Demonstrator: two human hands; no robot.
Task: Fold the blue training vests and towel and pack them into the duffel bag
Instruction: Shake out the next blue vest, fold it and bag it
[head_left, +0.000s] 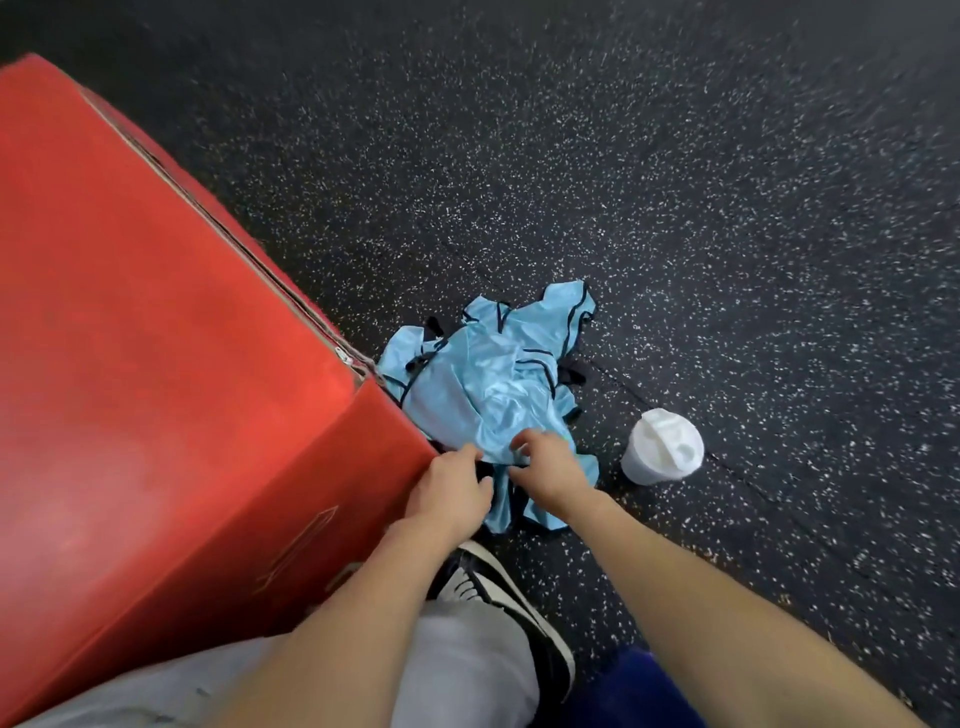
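Hands meet at lower centre of the frame: left hand (449, 491) and right hand (545, 467) both curl their fingers into the near edge of the crumpled blue vests (483, 384) on the speckled floor (727, 208). A red box (156, 338) fills the left; a white lidded cup (662, 447) stands just right of the vests.
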